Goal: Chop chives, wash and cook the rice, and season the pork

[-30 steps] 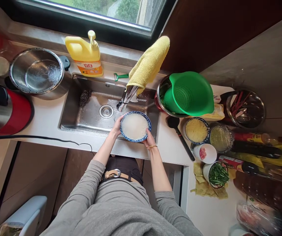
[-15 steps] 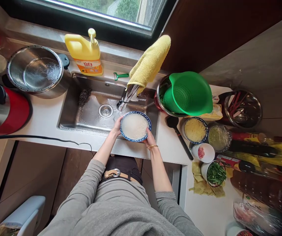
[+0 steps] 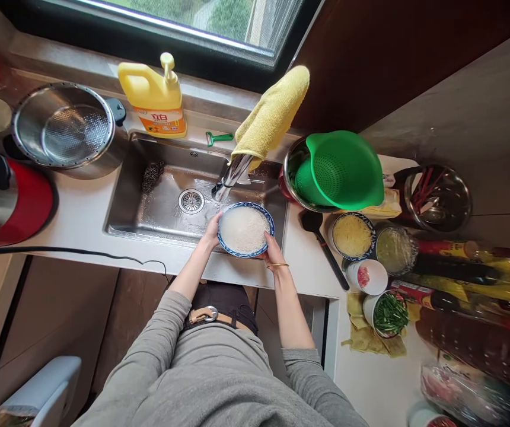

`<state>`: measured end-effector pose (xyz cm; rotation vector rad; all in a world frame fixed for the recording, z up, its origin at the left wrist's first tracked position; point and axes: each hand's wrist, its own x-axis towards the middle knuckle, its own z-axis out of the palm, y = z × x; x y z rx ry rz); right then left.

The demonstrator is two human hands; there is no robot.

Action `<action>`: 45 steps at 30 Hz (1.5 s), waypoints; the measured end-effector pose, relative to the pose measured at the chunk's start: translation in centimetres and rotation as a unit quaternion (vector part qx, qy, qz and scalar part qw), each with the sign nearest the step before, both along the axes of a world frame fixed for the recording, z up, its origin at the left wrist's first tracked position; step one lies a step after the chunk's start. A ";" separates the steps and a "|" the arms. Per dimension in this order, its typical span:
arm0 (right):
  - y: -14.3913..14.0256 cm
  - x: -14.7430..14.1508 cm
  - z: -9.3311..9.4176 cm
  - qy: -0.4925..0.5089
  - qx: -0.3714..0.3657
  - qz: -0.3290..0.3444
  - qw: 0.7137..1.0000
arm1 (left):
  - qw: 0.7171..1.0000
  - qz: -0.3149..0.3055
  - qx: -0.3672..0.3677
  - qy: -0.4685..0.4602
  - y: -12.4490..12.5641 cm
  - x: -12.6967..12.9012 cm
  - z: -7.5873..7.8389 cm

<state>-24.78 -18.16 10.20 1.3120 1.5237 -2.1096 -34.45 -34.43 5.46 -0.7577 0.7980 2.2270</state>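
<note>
The blue-rimmed bowl (image 3: 245,229) of white rice is round, so it has no long axis; it faces mouth-up over the sink (image 3: 157,204), just below the faucet (image 3: 228,178), left hand (image 3: 213,232) and right hand (image 3: 271,252) curled around opposite rims. The fingertips hide under the bowl, and a yellow cloth (image 3: 273,112) covers the faucet's top. The sink sits in a pale countertop (image 3: 81,216) below a window.

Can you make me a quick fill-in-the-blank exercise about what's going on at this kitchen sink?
1. Both hands, the left hand and the right hand, hold a blue-rimmed ____ of white rice over the sink.
2. The cloth draped over the faucet is ____ in colour.
3. The pump bottle of dish soap stands ____ the sink, by the window.
4. The colander right of the sink is ____.

Missing words: bowl; yellow; behind; green
</note>
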 end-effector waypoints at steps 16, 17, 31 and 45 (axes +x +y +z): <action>0.3 0.1 0.4 -0.007 0.031 0.030 0.999 | 0.999 0.011 0.002 -0.045 0.2 0.9 -1.2; 0.3 0.1 0.4 -0.006 0.032 0.030 0.999 | 0.999 0.012 0.002 -0.043 0.3 0.9 -1.3; 0.2 -0.2 1.0 -0.009 0.044 0.037 0.998 | 0.998 -0.004 0.013 -0.063 0.3 1.0 -1.6; 0.1 -0.3 0.8 -0.004 0.038 0.031 0.999 | 0.997 -0.020 0.037 -0.064 0.2 1.0 -2.6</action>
